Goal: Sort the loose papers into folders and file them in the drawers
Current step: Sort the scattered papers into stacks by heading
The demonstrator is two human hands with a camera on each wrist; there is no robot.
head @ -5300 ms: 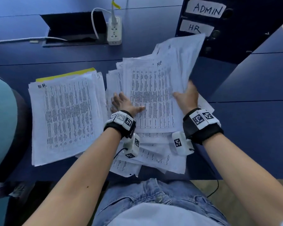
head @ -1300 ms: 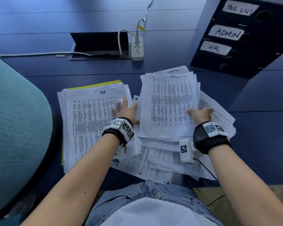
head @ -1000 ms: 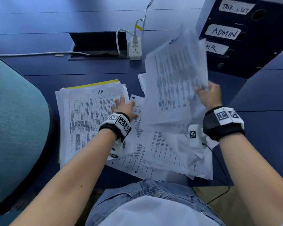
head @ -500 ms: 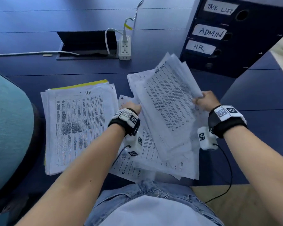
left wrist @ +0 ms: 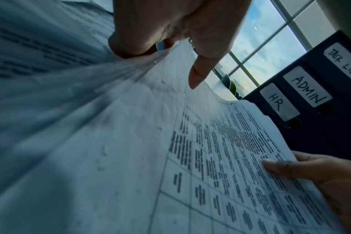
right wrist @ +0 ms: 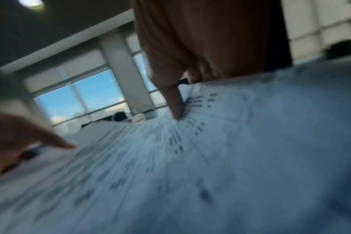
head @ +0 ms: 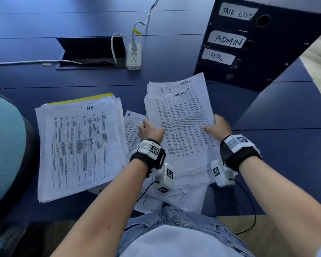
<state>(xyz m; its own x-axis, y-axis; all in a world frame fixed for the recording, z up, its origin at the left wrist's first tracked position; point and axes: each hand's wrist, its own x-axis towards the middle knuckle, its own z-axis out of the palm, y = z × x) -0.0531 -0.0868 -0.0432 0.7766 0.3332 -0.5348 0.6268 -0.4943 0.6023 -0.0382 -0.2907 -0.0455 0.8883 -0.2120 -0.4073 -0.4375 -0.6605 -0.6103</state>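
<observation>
A stack of printed sheets marked "admin" (head: 182, 127) is held just above the blue table between both hands. My left hand (head: 150, 130) grips its left edge, fingers (left wrist: 130, 45) curled under the sheets and thumb above them. At the right edge, my right hand (head: 218, 127) holds on, thumb (right wrist: 175, 104) pressed on top. Loose papers (head: 183, 197) lie scattered underneath. To the left, a pile marked "HR" (head: 78, 145) rests on a yellow folder (head: 82, 99). The dark drawer unit (head: 267, 52), labelled TASK LIST, ADMIN and HR, stands at the back right.
A white power strip (head: 134, 56) with a plugged cable sits beside an open cable hatch (head: 89, 52) at the back. A teal chair (head: 4, 154) is close on the left. The table's near edge runs just under the loose papers, above my lap.
The admin stack, raised and tilted in my right hand a second ago, has come down flatter over the loose papers. My left hand left the HR pile and took the stack's left edge.
</observation>
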